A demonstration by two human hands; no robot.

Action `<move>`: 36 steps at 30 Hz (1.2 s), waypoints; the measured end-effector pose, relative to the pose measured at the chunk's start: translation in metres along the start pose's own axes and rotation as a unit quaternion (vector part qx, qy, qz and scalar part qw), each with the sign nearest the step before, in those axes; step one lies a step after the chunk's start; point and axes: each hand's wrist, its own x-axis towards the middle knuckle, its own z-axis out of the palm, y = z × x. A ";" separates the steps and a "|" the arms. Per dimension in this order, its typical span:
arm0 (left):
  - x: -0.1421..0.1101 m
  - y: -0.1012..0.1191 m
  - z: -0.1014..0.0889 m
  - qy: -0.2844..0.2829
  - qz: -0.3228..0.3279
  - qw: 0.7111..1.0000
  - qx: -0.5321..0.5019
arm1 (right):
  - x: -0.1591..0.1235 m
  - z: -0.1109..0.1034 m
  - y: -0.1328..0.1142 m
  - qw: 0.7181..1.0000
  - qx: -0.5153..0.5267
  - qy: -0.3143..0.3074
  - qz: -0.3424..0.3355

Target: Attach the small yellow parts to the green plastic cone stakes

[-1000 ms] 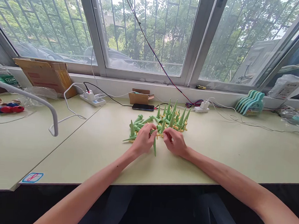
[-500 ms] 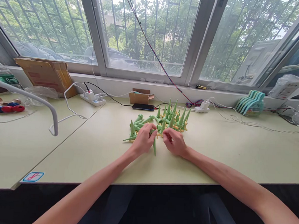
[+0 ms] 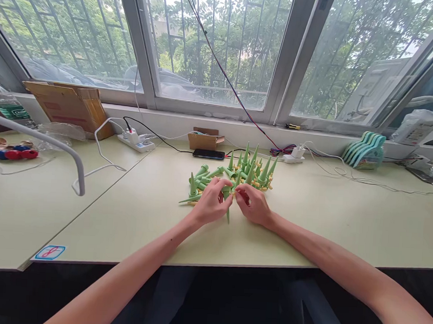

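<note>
Partly hidden, a green spike (image 3: 228, 215) is clamped in the left hand (image 3: 213, 201); whether the right hand (image 3: 253, 205) is closed cannot be told.

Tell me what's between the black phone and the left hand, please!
In the head view, some green spikes lie on the table between the phone and the left hand.

Black flat phone (image 3: 208, 154) lay before a small brown cardboard box (image 3: 203, 141). White plastic power strip (image 3: 140, 146) sat farther left, near a larger brown cardboard box (image 3: 60, 106). Row of teal curved plastic pieces (image 3: 367, 150) stood at right.
</note>
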 end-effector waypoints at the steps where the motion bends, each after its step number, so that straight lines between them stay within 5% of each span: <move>1: 0.000 0.000 0.000 -0.005 0.002 1.000 0.003 | 0.000 0.000 0.000 1.000 0.000 -0.001 0.000; 36: -0.001 0.001 -0.001 0.026 0.014 0.999 0.043 | 0.002 0.000 0.004 1.000 0.001 -0.021 0.008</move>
